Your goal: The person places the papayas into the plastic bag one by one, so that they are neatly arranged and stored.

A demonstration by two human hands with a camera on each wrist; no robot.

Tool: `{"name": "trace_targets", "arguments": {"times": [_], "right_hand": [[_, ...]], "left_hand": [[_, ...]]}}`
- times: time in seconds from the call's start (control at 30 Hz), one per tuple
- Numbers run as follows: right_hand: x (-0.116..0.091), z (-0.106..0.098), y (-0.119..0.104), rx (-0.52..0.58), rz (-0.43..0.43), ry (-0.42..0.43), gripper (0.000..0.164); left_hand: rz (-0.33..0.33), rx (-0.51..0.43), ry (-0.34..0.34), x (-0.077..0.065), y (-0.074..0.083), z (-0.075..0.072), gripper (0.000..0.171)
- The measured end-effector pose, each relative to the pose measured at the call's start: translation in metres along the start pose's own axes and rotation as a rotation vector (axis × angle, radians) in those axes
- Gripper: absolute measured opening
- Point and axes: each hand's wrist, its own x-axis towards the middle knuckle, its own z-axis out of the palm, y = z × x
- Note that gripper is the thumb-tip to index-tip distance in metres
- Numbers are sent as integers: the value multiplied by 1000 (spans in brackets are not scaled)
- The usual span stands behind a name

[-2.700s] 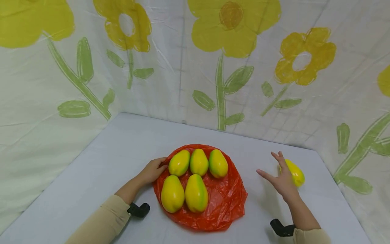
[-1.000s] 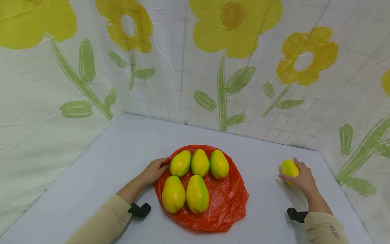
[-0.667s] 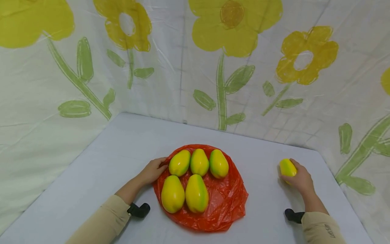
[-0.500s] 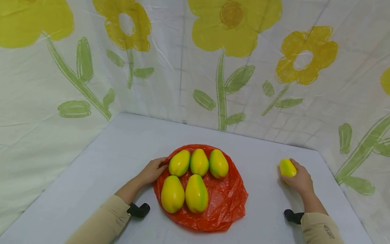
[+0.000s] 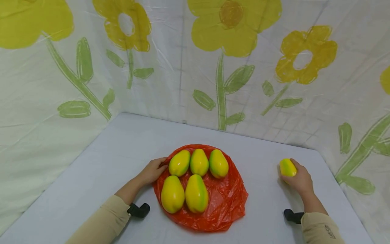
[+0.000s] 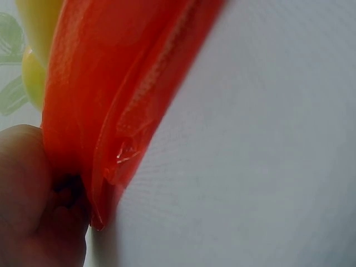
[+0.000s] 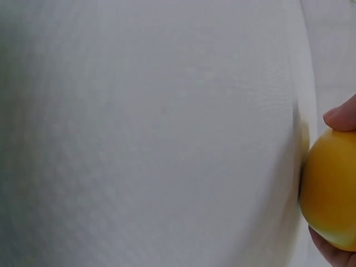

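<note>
My left hand [image 5: 153, 170] grips the left rim of a red plastic bag [image 5: 220, 200], which is spread out round on the table. In the left wrist view the thumb and curled fingers hold the folded edge of that bag [image 6: 105, 94]. On the bag lie shiny yellow-green papayas, three in a back row, with the middle one [image 5: 199, 162] upright in view, and two in front, including a green-striped one [image 5: 196, 194]. Off to the right, my right hand [image 5: 300, 179] grips another papaya [image 5: 287, 167]. The right wrist view shows thumb and fingers on opposite sides of this papaya [image 7: 331, 189], close to the tabletop.
The white table [image 5: 134, 135] ends at a hanging cloth [image 5: 170, 84] with painted yellow flowers, behind and at both sides. Black wrist mounts [image 5: 139, 210] stick out from both sleeves. The bag's right part [image 5: 233, 189] is crumpled.
My right hand, earlier spread wide beside the single papaya, has moved right and closed round it; the papaya has turned slightly. My left hand and the papayas on the bag stay put.
</note>
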Motion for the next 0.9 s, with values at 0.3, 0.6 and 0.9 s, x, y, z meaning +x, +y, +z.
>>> {"name": "trace_targets", "arguments": {"times": [0.3, 0.6, 0.9], "right_hand": [[-4, 1, -4, -2, -18, 9, 83], [-7, -3, -13, 48, 44, 38, 82], [-19, -11, -30, 235, 127, 117, 83]], "left_hand": [[22, 5, 0, 0, 1, -1, 36], [31, -6, 1, 0, 0, -1, 36], [25, -4, 3, 0, 0, -1, 36]]}}
